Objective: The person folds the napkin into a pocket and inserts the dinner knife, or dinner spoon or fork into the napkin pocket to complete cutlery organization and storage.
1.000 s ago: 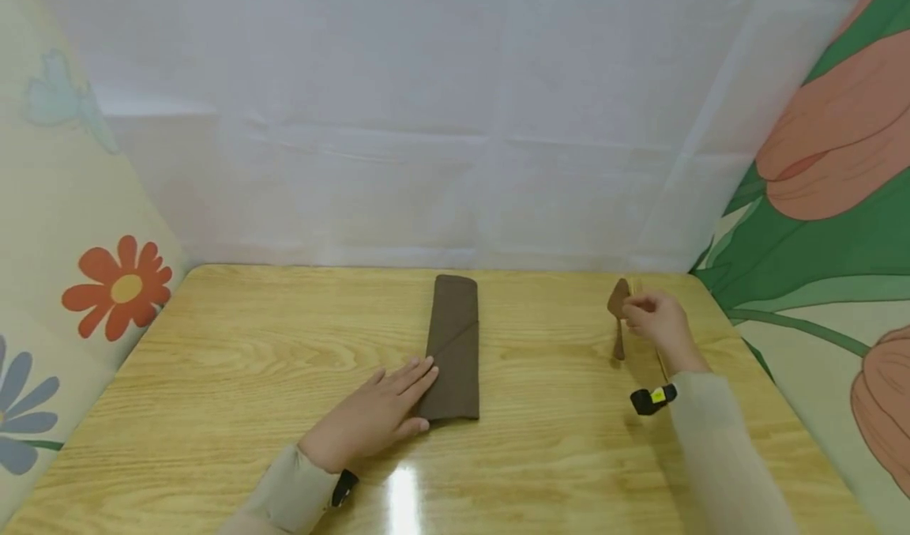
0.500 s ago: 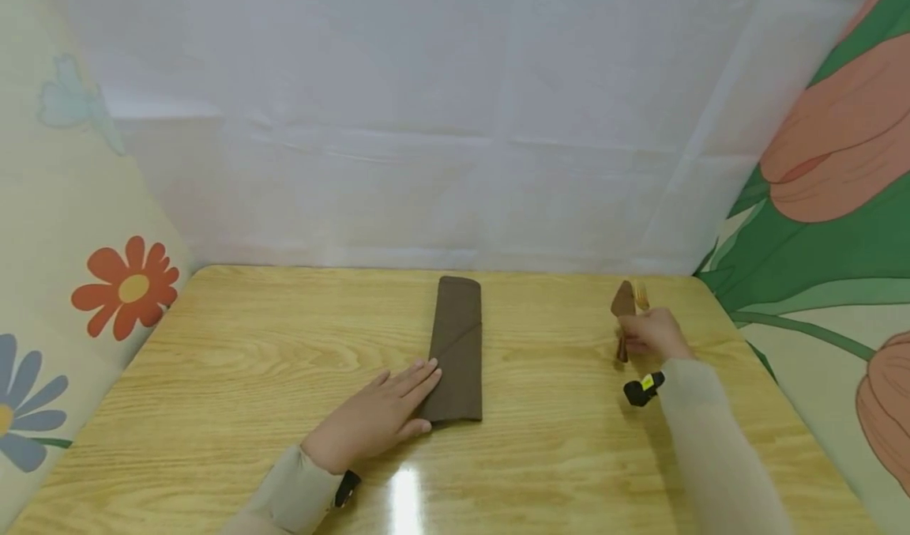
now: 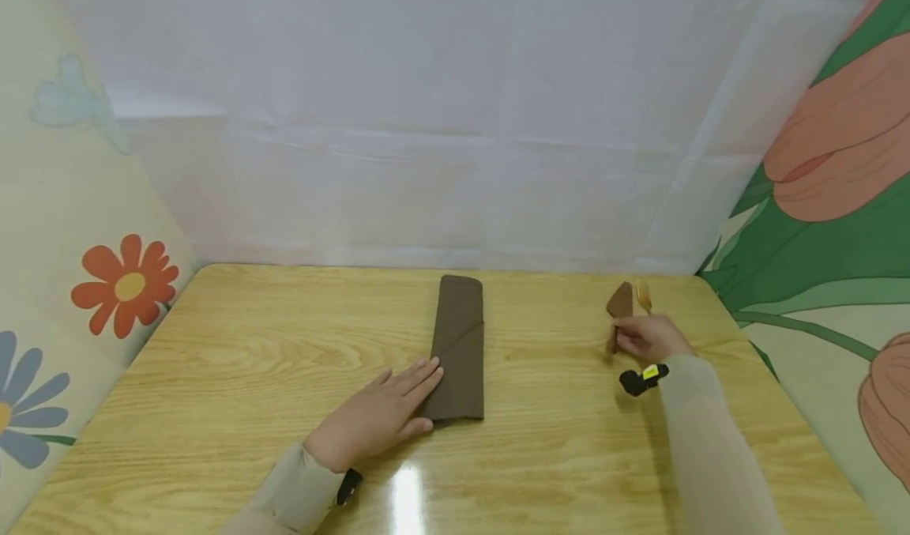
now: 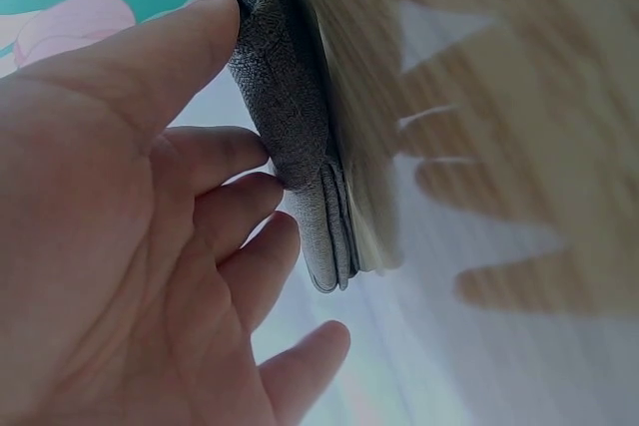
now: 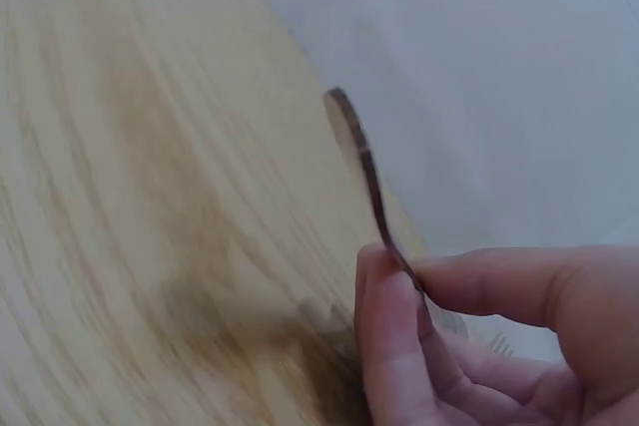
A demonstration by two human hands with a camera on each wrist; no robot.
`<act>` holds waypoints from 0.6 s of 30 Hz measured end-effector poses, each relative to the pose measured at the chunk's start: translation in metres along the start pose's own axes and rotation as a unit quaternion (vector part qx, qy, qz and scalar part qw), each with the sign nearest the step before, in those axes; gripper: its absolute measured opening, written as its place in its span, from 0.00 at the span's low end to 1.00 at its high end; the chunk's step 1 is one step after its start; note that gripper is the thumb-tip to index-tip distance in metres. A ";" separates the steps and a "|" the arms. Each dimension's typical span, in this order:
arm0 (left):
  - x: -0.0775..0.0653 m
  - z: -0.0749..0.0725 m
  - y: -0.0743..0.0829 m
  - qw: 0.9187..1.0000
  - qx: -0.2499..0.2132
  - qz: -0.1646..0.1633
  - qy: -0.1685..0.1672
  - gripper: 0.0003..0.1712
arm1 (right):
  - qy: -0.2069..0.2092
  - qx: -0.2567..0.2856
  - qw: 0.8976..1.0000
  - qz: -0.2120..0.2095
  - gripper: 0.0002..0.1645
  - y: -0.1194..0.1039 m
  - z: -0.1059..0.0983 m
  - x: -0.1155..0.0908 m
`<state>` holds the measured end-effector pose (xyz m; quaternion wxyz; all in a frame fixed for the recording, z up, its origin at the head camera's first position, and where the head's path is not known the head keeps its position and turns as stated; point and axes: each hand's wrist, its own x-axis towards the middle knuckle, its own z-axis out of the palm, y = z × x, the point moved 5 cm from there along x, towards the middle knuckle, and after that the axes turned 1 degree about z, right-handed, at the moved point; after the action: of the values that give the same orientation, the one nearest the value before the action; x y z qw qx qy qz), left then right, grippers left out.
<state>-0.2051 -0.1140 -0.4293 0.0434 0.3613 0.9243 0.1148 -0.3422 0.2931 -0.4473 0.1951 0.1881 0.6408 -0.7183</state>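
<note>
A long folded brown cloth (image 3: 460, 353) lies upright on the table's middle. My left hand (image 3: 377, 416) rests flat along its lower left edge with straight fingers; up close, the left wrist view shows the cloth's layered folds (image 4: 285, 97). At the right, my right hand (image 3: 648, 337) pinches the thin handle of a brown utensil (image 3: 620, 301) between thumb and fingertips. Its broad, pointed head shows above the hand, but its exact kind is unclear. In the right wrist view the thin brown handle (image 5: 371, 182) rises out of the pinch. A gold fork (image 3: 643, 295) lies just beyond, its handle hidden.
The wooden table (image 3: 298, 322) ends at a white hanging sheet (image 3: 398, 140). Panels with painted flowers stand left (image 3: 124, 286) and right (image 3: 828, 156). A black wrist camera (image 3: 642, 378) sits on the right wrist.
My right hand has come down from near the utensil's head to its handle and now pinches it, and the handle's lower end has shifted left. My left hand stays on the cloth.
</note>
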 end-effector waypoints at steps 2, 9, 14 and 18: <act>0.000 -0.001 0.000 1.000 0.003 0.001 0.002 0.39 | -0.021 0.041 0.999 0.014 0.15 0.001 0.004 0.001; 0.000 -0.001 -0.001 1.000 0.007 0.002 0.009 0.39 | -0.072 0.042 0.997 0.005 0.16 0.001 0.024 -0.001; 0.001 0.000 -0.002 1.000 0.014 0.002 0.010 0.39 | -0.066 0.029 0.997 -0.020 0.16 -0.003 0.042 -0.001; 0.001 0.002 -0.001 1.000 0.011 0.001 0.007 0.39 | -0.076 0.009 0.995 -0.062 0.16 -0.005 0.062 0.000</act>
<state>-0.2059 -0.1139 -0.4313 0.0324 0.3619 0.9255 0.1069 -0.3458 0.2325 -0.4362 0.1969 0.0943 0.6279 -0.7470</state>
